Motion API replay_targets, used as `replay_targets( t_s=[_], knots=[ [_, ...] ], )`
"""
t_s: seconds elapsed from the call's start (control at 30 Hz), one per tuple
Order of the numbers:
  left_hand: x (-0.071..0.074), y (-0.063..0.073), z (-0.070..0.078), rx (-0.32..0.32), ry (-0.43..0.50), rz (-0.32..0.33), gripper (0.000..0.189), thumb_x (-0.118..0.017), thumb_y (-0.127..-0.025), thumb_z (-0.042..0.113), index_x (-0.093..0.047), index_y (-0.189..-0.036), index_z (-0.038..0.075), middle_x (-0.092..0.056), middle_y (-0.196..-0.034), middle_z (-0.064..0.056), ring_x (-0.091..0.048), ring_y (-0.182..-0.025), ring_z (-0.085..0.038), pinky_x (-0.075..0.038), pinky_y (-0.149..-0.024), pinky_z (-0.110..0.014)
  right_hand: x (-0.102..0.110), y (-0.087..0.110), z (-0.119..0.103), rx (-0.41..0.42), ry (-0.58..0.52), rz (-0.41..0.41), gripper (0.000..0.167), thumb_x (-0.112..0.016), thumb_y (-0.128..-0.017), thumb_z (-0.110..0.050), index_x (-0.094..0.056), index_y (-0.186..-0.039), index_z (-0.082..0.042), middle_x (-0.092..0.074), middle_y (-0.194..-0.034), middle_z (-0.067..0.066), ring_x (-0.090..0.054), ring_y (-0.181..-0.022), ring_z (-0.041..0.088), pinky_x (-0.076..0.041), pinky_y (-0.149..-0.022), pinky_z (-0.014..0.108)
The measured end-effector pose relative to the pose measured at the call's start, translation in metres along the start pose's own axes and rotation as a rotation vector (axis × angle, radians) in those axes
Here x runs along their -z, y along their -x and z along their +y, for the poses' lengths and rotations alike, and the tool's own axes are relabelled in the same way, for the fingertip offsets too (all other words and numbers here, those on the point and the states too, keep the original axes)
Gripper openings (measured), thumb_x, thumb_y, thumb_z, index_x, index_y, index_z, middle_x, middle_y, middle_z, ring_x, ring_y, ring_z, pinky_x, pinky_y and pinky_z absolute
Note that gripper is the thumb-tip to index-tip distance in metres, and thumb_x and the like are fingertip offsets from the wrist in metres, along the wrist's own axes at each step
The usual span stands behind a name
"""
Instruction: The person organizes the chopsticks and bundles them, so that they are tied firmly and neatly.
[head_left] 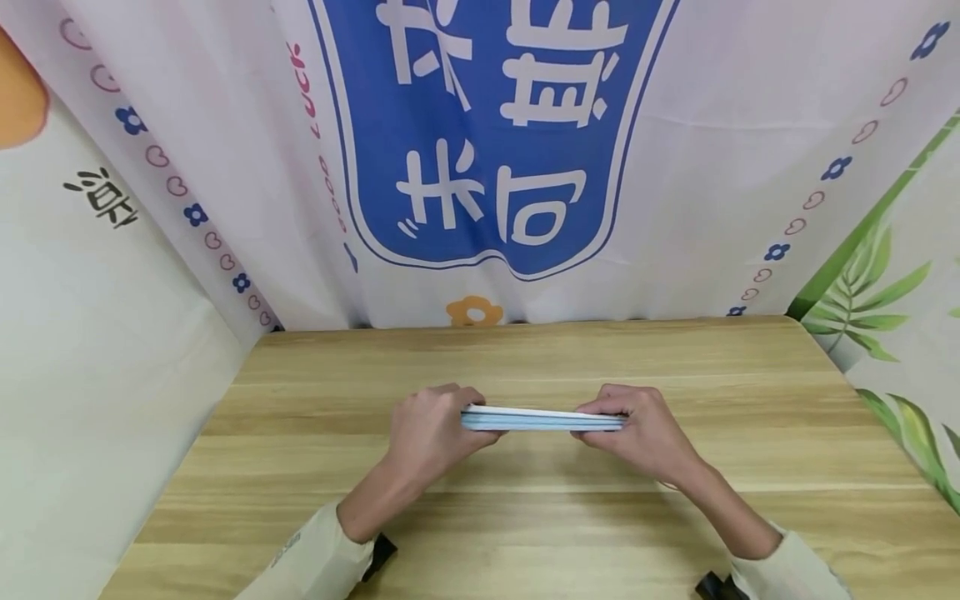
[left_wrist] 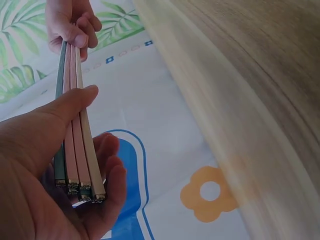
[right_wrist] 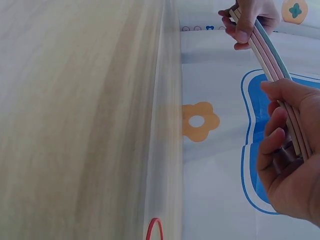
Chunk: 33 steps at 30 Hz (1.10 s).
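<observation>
Both hands hold a slim stack of what look like thin notebooks (head_left: 540, 419) edge-on above the wooden table. My left hand (head_left: 435, 425) grips the left end, thumb on the near side and fingers round the other. At the opposite end my right hand (head_left: 637, 429) pinches the stack the same way. White and pale blue edges show in the head view. In the left wrist view the stack (left_wrist: 75, 145) has green, pink and cream edges, lined up closely. The right wrist view shows the same stack (right_wrist: 272, 62) stretched between both hands. Its broad faces are hidden.
The wood-grain table (head_left: 525, 533) lies beneath the hands. Behind it hangs a white curtain (head_left: 712, 167) with a blue panel, touching or near the back edge. Printed cloth (head_left: 862, 308) with leaves stands at the right. A thin red loop (right_wrist: 155, 227) shows by the right wrist.
</observation>
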<state>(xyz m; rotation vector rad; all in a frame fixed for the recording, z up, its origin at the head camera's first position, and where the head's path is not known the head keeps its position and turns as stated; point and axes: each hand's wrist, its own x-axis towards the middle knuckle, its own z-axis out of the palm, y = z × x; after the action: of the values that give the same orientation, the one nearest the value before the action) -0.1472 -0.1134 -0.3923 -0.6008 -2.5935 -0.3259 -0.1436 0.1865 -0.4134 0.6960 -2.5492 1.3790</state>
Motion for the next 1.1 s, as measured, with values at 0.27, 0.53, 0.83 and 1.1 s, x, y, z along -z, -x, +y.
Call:
replay_targets(
  t_s=[0.27,0.53,0.83,1.1],
  knots=[
    [0.005,0.001,0.002,0.011,-0.077,-0.016,0.053,-0.096,-0.066,0.065,-0.084,-0.095,0.022,-0.074,-0.072,0.007,-0.044,-0.048,-0.003,-0.030,-0.042,-0.021,0.001,0.001,-0.003,-0.001,-0.010,-0.002,0.022,-0.094,-0.081,-0.008,-0.088,-0.097,-0.021,-0.073,-0.078,-0.013,-0.053,-0.065,0.002,-0.044,-0.057,0.021],
    [0.002,0.000,-0.002,-0.012,0.091,-0.051,0.046,-0.097,-0.074,0.052,-0.083,-0.098,0.016,-0.076,-0.076,0.004,-0.049,-0.054,-0.002,-0.038,-0.047,-0.018,0.001,-0.002,-0.004,-0.001,-0.002,-0.002,0.023,-0.092,-0.081,-0.004,-0.087,-0.095,-0.022,-0.072,-0.078,-0.011,-0.054,-0.063,0.003,-0.046,-0.055,0.022],
    [-0.002,0.000,-0.008,-0.073,0.264,-0.086,0.041,-0.100,-0.074,0.038,-0.084,-0.099,0.011,-0.082,-0.087,0.001,-0.068,-0.066,-0.004,-0.052,-0.061,-0.016,0.003,-0.008,-0.005,0.018,0.024,-0.106,0.023,-0.090,-0.081,-0.003,-0.082,-0.088,-0.023,-0.074,-0.082,-0.013,-0.061,-0.068,0.002,-0.054,-0.063,0.024],
    [-0.004,0.003,-0.001,-0.171,0.253,-0.096,0.038,-0.098,-0.078,0.038,-0.083,-0.101,0.012,-0.081,-0.083,0.004,-0.067,-0.064,-0.001,-0.051,-0.058,-0.015,0.005,-0.009,-0.008,-0.006,0.009,-0.145,0.022,-0.089,-0.080,-0.001,-0.082,-0.089,-0.020,-0.074,-0.082,-0.013,-0.063,-0.069,0.002,-0.056,-0.065,0.024]
  ],
)
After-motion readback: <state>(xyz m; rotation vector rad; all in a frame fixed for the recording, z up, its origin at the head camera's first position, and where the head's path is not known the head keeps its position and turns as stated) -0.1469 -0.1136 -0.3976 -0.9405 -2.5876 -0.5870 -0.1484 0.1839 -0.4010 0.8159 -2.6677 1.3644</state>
